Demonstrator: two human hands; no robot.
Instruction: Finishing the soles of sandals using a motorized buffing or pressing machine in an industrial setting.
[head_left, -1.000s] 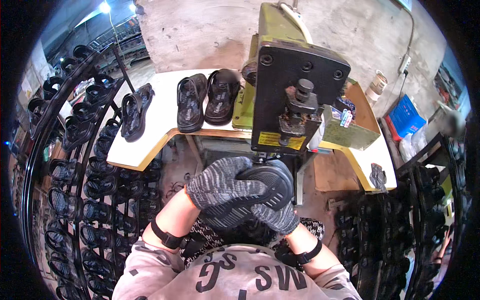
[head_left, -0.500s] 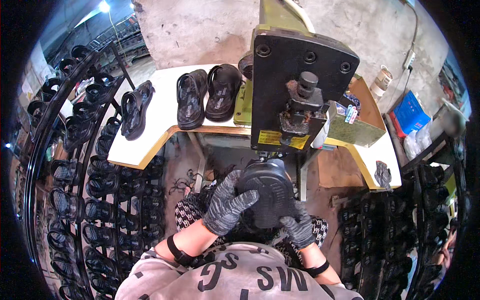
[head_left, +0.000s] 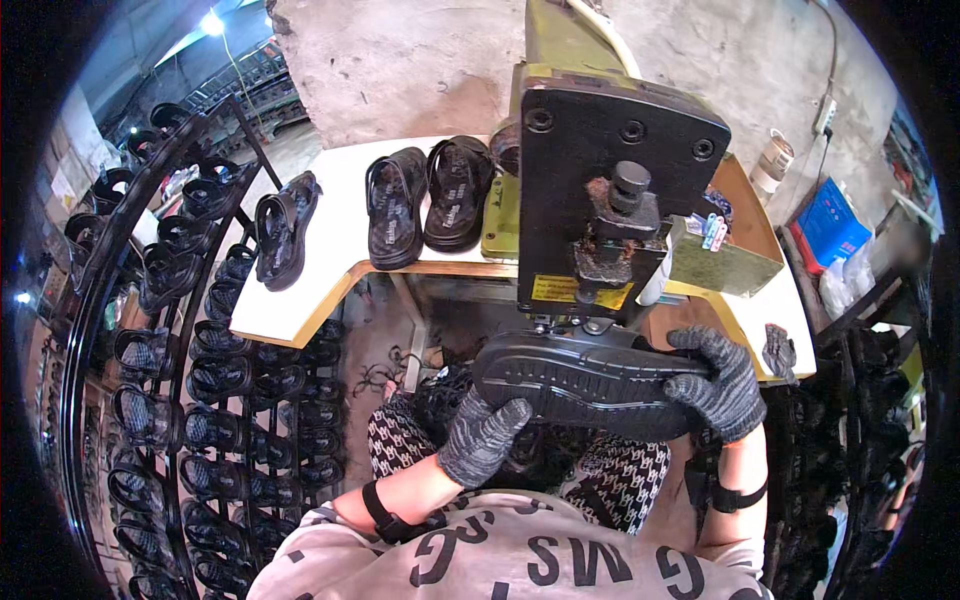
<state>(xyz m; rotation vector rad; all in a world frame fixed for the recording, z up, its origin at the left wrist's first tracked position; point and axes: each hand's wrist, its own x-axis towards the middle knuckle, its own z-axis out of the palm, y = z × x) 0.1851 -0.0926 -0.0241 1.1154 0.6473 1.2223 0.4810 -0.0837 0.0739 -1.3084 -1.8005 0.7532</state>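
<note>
A black sandal (head_left: 585, 380) lies sideways beneath the head of a black industrial sewing machine (head_left: 625, 200), its ridged sole turned toward me. My left hand (head_left: 484, 438), in a dark grey knit glove, grips the sandal's left end from below, thumb against the sole. At the other end my right hand (head_left: 720, 382), gloved alike, is closed round it with the fingers over the upper edge and the thumb on the sole. The machine's working point just above the sandal is partly hidden by it.
On the white table (head_left: 340, 180) stand a pair of black sandals (head_left: 395, 208) and a single sandal (head_left: 286, 230). A box (head_left: 735, 255) sits right of the machine, with a grey glove (head_left: 778, 350) near the table's edge. Racks of sandals (head_left: 220, 420) flank me.
The sandal has turned from pointing toward me to lying crosswise under the machine. My right hand has moved up and right with its end; my left stays near the other end.
</note>
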